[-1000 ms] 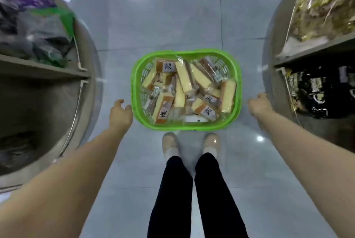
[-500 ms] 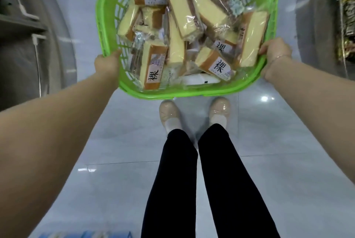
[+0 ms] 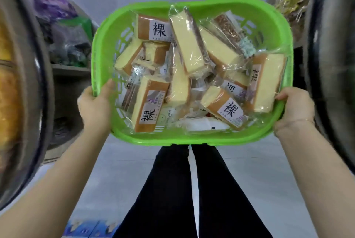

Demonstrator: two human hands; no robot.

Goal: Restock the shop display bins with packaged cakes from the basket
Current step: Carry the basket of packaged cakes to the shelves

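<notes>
Green basket (image 3: pixel 192 138) of packaged cakes (image 3: pixel 189 46) between left hand (image 3: pixel 94 107) and right hand (image 3: pixel 294 111)

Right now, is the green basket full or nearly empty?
Full. Wrapped cakes lie piled across the green basket, hiding most of its floor. The left hand and right hand grip its side rims.

Green basket (image 3: pixel 192 139), perhaps 12 wrapped cakes (image 3: pixel 189 46)

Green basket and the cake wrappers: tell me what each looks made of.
Green basket: looks like moulded plastic, with a glossy, uniform bright colour, a smooth rounded rim and slotted lattice walls. Cake wrappers: seemingly thin clear plastic film, since it crinkles, catches glare and shows the yellow cake through; white printed labels, possibly paper, sit on some.
</notes>
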